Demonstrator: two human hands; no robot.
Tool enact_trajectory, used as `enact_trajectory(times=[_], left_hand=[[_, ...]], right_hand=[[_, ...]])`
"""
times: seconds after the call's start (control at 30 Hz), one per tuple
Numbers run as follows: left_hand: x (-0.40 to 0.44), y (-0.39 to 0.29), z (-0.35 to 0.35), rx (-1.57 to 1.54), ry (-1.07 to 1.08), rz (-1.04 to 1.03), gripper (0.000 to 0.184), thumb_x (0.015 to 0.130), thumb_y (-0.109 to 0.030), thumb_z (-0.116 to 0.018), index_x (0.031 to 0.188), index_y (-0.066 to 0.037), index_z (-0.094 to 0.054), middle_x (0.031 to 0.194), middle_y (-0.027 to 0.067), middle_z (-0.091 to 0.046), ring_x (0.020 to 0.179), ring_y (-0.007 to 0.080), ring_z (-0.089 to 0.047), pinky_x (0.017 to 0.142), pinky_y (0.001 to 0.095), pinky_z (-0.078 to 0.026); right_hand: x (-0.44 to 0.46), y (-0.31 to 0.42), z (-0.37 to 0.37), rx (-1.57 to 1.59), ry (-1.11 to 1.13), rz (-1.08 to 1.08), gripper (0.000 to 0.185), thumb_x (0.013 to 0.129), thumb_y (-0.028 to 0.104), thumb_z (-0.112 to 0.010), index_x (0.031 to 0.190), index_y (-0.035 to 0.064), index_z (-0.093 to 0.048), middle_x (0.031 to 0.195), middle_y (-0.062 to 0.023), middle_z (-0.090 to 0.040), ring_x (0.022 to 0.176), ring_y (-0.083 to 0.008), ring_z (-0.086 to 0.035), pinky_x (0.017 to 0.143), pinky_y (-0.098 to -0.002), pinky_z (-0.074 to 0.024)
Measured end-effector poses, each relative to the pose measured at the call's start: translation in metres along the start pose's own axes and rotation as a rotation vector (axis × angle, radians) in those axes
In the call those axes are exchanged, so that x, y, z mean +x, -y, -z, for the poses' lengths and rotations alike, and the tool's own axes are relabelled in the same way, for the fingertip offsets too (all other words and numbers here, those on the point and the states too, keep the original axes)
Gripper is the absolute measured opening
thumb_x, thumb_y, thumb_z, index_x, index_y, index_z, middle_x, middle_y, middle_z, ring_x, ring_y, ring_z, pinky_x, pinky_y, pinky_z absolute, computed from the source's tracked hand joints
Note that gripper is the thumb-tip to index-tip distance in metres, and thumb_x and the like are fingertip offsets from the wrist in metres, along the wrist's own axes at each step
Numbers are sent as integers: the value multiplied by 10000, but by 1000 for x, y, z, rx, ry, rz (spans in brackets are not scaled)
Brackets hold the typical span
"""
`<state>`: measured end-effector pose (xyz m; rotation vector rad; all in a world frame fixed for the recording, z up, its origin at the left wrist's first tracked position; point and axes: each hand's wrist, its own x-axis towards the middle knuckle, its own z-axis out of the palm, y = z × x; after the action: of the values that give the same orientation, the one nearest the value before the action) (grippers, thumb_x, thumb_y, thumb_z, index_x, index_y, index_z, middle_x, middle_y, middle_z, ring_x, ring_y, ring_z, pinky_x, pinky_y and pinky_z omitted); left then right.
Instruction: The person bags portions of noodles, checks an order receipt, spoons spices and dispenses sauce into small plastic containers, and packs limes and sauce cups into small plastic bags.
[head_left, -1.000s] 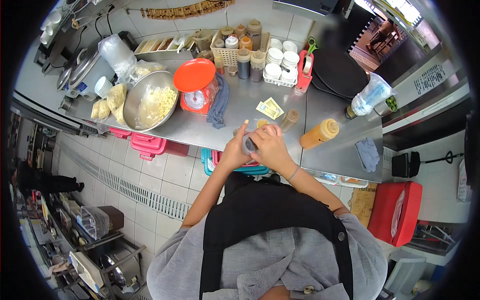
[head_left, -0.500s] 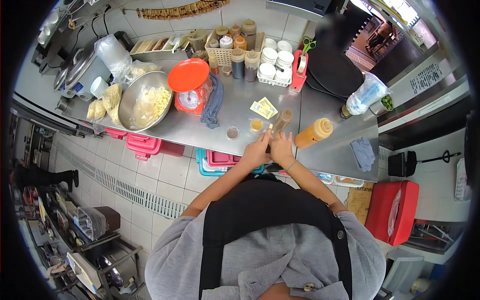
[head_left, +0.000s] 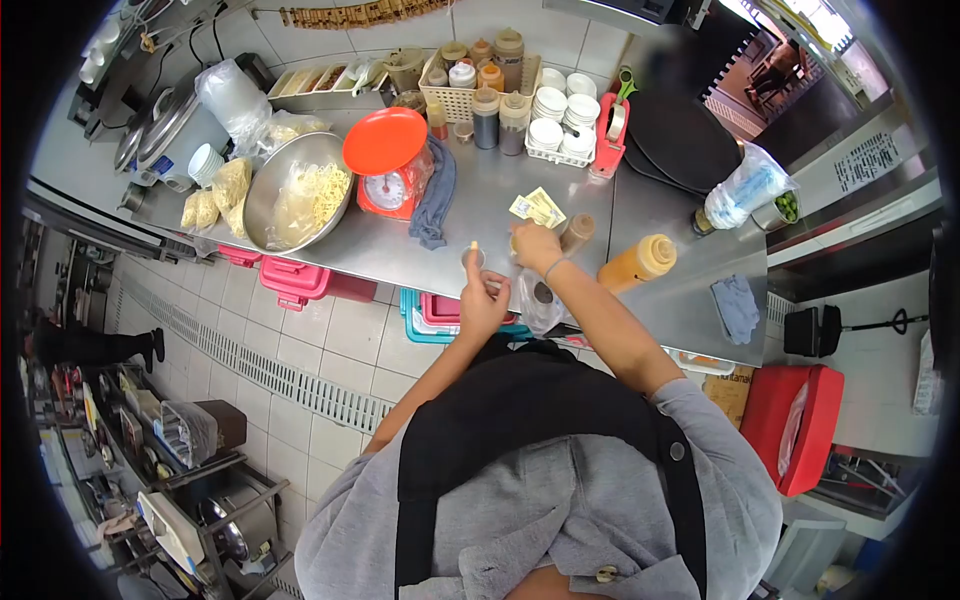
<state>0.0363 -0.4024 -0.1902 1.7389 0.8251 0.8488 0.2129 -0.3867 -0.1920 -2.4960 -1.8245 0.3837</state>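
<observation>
My left hand [head_left: 484, 300] is at the counter's front edge, with its fingers around a small clear sauce cup [head_left: 480, 257]. My right hand [head_left: 535, 246] closes over the small cup of yellow sauce [head_left: 514, 243], which it mostly covers. Between my wrists, a clear plastic bag [head_left: 541, 312] with something dark and round in it lies at the edge. A brown-tinted squeeze bottle [head_left: 578, 234] stands just right of my right hand, and a larger orange sauce bottle [head_left: 640, 262] leans farther right. Yellow printed sachets [head_left: 539, 206] lie behind my right hand.
Leftward on the steel counter are an orange scale [head_left: 385, 150], a blue cloth [head_left: 436, 195] and a metal bowl of noodles [head_left: 290, 205]. Behind stand a basket of bottles [head_left: 455, 100] and white cups [head_left: 560, 125]. A grey-blue cloth [head_left: 736, 308] lies at right.
My hands have moved apart from where they were together: the left went left to the clear cup, the right forward to the yellow sauce cup. The plastic bag between them now shows.
</observation>
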Motion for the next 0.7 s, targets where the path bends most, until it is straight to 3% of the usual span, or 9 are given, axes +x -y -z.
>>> enact_trajectory(times=[0.1,0.23,0.3,0.37,0.43,0.5,0.53,0.6,0.7], left_hand=[[10,5,17,107,-104,-47,744,790,-25,-624,1397,-20,-193,813,85,-634,653,150,-619,522,259,-474],[22,0,26,126,-52,-107,813,732,-69,-701,1399,-62,-237,925,74,-601,706,146,-594,543,258,-475],[23,-6,21,103,38,-119,888,693,-88,-734,1415,-77,-218,1006,100,-571,720,153,-583,551,259,-477],[22,-13,8,48,299,3,934,676,-79,-734,1431,-79,-185,1038,126,-551,693,162,-578,565,275,-484],[18,-3,-7,12,327,-46,944,662,-61,-725,1436,-85,-185,1041,152,-538,642,179,-570,571,287,-488],[19,-2,-15,148,410,-29,916,658,-73,-735,1420,-79,-227,1068,188,-534,774,260,-589,622,313,-502],[20,3,-19,143,414,-39,916,658,-73,-735,1420,-79,-227,1068,188,-534,774,260,-589,622,313,-502],[19,14,-24,165,391,-60,849,664,-11,-670,1404,-100,-265,1022,163,-548,589,199,-580,555,295,-482],[21,7,-25,101,391,-24,787,689,5,-635,1386,-97,-284,1020,150,-558,568,186,-582,542,296,-476]], right_hand=[[-4,-2,-2,53,-21,-24,398,683,176,-650,1067,91,-583,999,-205,-603,851,-343,-638,698,-434,-531],[-65,21,73,173,-146,-83,404,681,196,-672,1062,95,-582,1023,-192,-598,854,-338,-634,713,-423,-524],[-96,21,92,301,-406,30,334,683,250,-689,950,64,-615,875,-166,-646,824,-342,-636,701,-418,-522],[-116,15,92,401,-265,78,363,666,266,-701,953,61,-613,875,-165,-647,825,-339,-633,707,-421,-516],[-127,13,87,504,-131,115,393,648,281,-713,956,58,-611,874,-163,-648,826,-337,-631,713,-424,-509],[-129,6,69,445,67,10,418,627,293,-723,953,57,-613,900,-152,-648,817,-330,-629,718,-423,-503],[-129,4,55,427,-39,-21,391,634,287,-716,933,57,-615,891,-152,-643,799,-333,-632,700,-419,-511],[-129,2,44,335,-99,-48,377,639,276,-713,931,62,-610,878,-151,-638,791,-328,-636,686,-415,-516],[-128,0,27,217,-180,-61,363,649,263,-709,937,72,-598,863,-147,-625,778,-317,-642,660,-406,-525]])
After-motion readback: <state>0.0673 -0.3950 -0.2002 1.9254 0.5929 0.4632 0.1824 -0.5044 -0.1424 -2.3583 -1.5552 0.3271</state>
